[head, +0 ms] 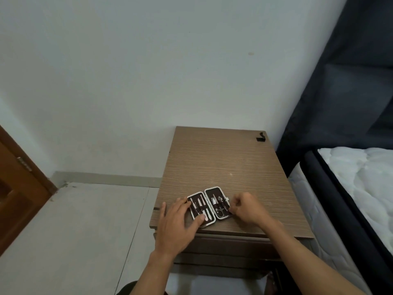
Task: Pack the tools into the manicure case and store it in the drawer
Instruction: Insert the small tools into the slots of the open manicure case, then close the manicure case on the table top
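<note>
Your manicure case (209, 206) lies open flat near the front edge of the wooden worktop (223, 162), metal tools (220, 206) strapped in both halves. Your left hand (176, 222) rests spread on the left half, fingers flat, grip released. Your right hand (247, 207) curls at the case's right edge, fingertips pinched against its rim. A bed (359, 177) stands to the right.
</note>
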`<control>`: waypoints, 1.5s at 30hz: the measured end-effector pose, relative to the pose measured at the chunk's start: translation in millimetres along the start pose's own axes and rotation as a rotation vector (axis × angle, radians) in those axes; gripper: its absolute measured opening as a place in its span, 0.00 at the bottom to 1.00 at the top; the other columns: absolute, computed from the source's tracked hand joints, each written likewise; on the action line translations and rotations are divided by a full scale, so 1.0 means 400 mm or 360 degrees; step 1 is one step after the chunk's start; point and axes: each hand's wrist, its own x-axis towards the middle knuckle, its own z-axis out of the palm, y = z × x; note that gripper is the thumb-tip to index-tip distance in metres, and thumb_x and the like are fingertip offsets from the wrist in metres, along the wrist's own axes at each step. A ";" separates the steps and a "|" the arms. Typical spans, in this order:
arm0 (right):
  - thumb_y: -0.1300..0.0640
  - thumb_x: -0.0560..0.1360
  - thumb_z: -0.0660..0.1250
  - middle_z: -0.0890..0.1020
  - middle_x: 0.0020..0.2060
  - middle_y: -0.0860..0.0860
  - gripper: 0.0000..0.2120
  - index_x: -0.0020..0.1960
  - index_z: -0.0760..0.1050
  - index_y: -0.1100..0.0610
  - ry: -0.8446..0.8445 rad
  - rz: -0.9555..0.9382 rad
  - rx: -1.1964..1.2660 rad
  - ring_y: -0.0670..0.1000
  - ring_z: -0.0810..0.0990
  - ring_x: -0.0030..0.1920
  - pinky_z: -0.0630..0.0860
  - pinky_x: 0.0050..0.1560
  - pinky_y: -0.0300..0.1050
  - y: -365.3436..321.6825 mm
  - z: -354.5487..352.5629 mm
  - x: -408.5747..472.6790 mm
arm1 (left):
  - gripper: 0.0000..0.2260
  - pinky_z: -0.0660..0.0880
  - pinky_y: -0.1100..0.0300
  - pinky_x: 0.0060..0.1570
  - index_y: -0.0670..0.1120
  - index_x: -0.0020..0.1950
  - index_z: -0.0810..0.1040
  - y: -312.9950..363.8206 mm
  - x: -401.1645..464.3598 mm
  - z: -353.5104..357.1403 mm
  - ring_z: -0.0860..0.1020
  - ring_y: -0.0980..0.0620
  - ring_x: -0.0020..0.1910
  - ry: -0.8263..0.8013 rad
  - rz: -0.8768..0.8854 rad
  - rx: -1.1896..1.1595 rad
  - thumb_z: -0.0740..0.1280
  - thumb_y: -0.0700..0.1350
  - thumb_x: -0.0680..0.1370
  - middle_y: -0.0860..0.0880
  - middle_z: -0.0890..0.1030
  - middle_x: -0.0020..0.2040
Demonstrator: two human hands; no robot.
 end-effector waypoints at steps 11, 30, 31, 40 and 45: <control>0.59 0.75 0.68 0.85 0.46 0.56 0.05 0.45 0.82 0.58 0.0277 0.0103 0.0112 0.56 0.82 0.49 0.78 0.53 0.50 -0.024 -0.039 0.109 | 0.09 0.77 0.53 0.42 0.48 0.45 0.85 0.065 0.156 -0.026 0.80 0.55 0.39 -0.0146 -0.0403 -0.0282 0.67 0.50 0.79 0.53 0.84 0.40; 0.61 0.76 0.68 0.83 0.47 0.51 0.07 0.53 0.81 0.56 0.0200 -0.0297 0.0568 0.49 0.81 0.49 0.78 0.53 0.46 0.018 -0.130 0.094 | 0.03 0.74 0.63 0.37 0.51 0.47 0.83 0.101 0.251 -0.002 0.79 0.55 0.37 -0.0044 -0.0436 -0.0942 0.71 0.43 0.77 0.51 0.83 0.40; 0.60 0.76 0.68 0.83 0.49 0.49 0.08 0.55 0.80 0.54 0.0169 -0.0319 0.0549 0.47 0.80 0.50 0.77 0.54 0.44 0.021 -0.128 0.070 | 0.03 0.73 0.65 0.38 0.52 0.48 0.83 0.103 0.226 -0.009 0.79 0.58 0.38 -0.0032 -0.0394 -0.0913 0.71 0.44 0.77 0.53 0.83 0.40; 0.59 0.78 0.64 0.78 0.58 0.50 0.11 0.58 0.81 0.55 0.0216 -0.0623 -0.0105 0.48 0.76 0.57 0.71 0.63 0.42 0.074 -0.016 -0.053 | 0.07 0.76 0.62 0.50 0.51 0.53 0.85 0.071 0.066 0.032 0.79 0.63 0.45 -0.0017 -0.0146 -0.0486 0.73 0.45 0.75 0.58 0.84 0.47; 0.61 0.79 0.63 0.79 0.59 0.51 0.12 0.58 0.81 0.57 0.0301 -0.0599 -0.0120 0.50 0.77 0.58 0.70 0.64 0.39 0.060 -0.002 -0.052 | 0.08 0.78 0.57 0.51 0.48 0.53 0.85 0.083 0.053 0.051 0.81 0.56 0.47 0.0169 -0.0012 -0.0231 0.73 0.42 0.75 0.53 0.85 0.48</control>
